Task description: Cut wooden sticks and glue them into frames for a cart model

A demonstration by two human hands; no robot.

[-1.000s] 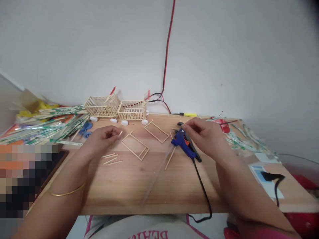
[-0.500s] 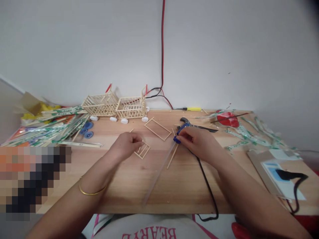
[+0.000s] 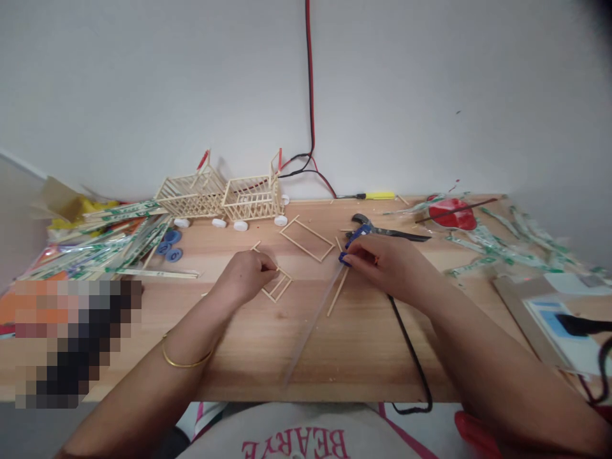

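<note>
My left hand (image 3: 246,275) rests on a small rectangular stick frame (image 3: 277,285) on the wooden table (image 3: 248,344), fingers pinched together over a short stick that is mostly hidden. My right hand (image 3: 385,262) is closed around the blue glue gun (image 3: 351,243), whose nozzle points left toward the frame. Its black cord (image 3: 411,357) trails off the front edge. A second stick frame (image 3: 306,238) lies just beyond, between my hands. A clear glue stick (image 3: 310,328) and a loose wooden stick (image 3: 337,292) lie on the table in front of the gun.
Two stick-built carts (image 3: 222,197) with white wheels stand at the back by the wall. Packets of sticks (image 3: 100,245) and blue caps (image 3: 171,245) pile at the left. Black pliers (image 3: 392,233), a yellow-handled tool (image 3: 375,196), a red object (image 3: 452,213) and wrappers lie right.
My left hand carried a short stick from the left onto the small frame. My right hand closed over the glue gun and brought it toward the frame. The view tilted downward.
</note>
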